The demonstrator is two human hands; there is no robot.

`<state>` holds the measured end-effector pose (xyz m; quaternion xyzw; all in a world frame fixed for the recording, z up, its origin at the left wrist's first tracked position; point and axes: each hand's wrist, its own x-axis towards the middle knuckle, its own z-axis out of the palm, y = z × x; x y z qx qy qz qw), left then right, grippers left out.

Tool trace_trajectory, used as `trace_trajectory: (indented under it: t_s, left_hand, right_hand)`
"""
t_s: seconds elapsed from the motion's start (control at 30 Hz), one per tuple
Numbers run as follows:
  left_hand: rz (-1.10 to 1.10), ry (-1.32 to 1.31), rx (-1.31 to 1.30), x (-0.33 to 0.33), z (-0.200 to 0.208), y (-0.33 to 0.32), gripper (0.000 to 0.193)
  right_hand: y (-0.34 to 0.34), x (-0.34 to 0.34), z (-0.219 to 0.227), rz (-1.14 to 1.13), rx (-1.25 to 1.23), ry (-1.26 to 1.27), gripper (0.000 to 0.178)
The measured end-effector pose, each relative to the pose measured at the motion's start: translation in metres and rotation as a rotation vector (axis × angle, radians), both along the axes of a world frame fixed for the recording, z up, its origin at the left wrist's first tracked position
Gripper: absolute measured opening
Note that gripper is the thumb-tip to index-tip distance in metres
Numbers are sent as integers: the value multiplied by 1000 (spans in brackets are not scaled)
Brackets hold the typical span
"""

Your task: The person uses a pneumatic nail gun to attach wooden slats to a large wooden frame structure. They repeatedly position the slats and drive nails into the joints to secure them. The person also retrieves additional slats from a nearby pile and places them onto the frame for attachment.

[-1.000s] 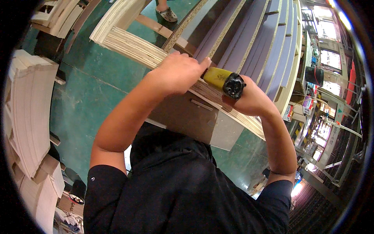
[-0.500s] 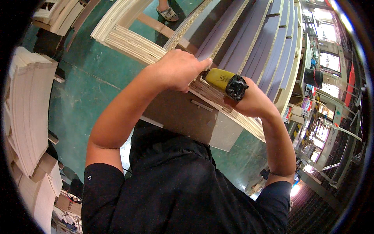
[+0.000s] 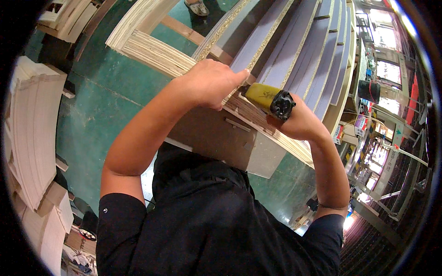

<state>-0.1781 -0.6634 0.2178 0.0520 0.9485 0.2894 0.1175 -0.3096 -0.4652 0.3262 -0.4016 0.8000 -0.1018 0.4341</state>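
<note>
My right hand is closed round the grip of a yellow-and-black power tool. Whether it is a nail gun or a drill I cannot tell. The tool's dark nose points left, towards my left hand, and its black end cap faces me. My left hand is bent over the near layered plywood rail, fingers curled and one digit stretched to the end of a grey panel with a raw chipboard edge. What its curled fingers hold is hidden. The tool's nose is close to that digit and the rail.
More grey panels stand in a row beyond the rail. A brown board lies below it. Stacked pale curved wood stands at far left. A person's shoe shows at the top, on the green floor. Shelving and boxes line the right.
The power tool and my right hand have shifted slightly right, and the tool has turned a little. My left hand stays nearly in place. The shoe at the top has moved upward, partly out of view.
</note>
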Motion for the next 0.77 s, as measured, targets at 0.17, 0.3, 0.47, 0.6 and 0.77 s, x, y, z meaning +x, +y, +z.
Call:
trace_trajectory:
  t_s: [0.17, 0.3, 0.47, 0.6, 0.77]
  left_hand:
    - [6, 1, 9, 0, -1, 0, 103]
    - [3, -9, 5, 0, 4, -1, 103]
    - [8, 6, 13, 2, 2, -1, 101]
    - [12, 18, 15, 1, -2, 0, 99]
    - [3, -3, -3, 1, 1, -1, 98]
  right_hand:
    - [-6, 2, 6, -3, 71, 21, 38]
    - [-6, 4, 7, -10, 55, 35, 38]
    - [-9, 5, 8, 4, 33, 2, 38]
    - [1, 3, 1, -6, -59, 3, 39]
    - [-3, 1, 3, -8, 49, -34, 43]
